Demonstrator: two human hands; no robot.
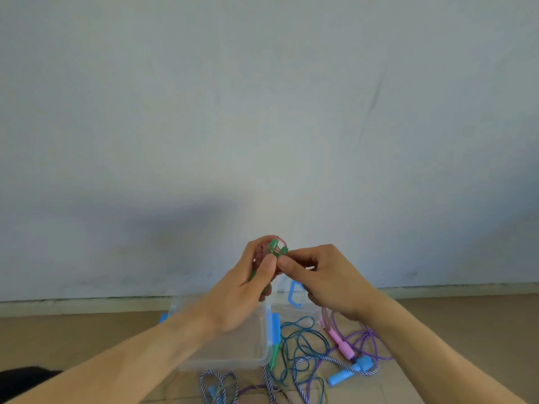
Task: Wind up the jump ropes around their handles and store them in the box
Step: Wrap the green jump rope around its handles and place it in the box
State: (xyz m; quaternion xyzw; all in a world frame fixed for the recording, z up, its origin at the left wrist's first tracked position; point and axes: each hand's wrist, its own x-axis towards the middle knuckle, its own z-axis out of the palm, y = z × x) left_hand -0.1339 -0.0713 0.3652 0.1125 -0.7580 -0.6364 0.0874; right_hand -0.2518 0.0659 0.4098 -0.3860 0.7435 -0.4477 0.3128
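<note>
Both hands are raised in front of a pale wall, meeting just above the far edge of the floor. The left hand [248,275] has its fingers curled round a wound-up jump rope [269,252] — a pinkish-red cord bundled over green handles, whose green tips stick out above the fingers. The right hand [318,275] meets it from the other side, thumb and forefinger pinched together at the top of the bundle, right against one green tip; the other fingers are folded in toward the palm. Whether they pinch the cord itself or the handle end cannot be told, as the spot is small and blurred.

Below the hands, on the tan floor [87,345], stands a clear plastic storage box [256,354] with blue latches, partly hidden behind the left forearm. Its clear lid [288,307] with a blue handle lies just beyond it, near the base of the wall.

To the right of the box the other ropes lie loose and tangled together: a teal rope [300,339] with a green handle lying along the box's right wall, a purple rope [367,342] with pink handles, and a blue-and-white striped rope [309,361] with light blue handles — its cord runs on toward the near edge of the floor, below the box.

A dark shape sits at the lower left corner of the view.
</note>
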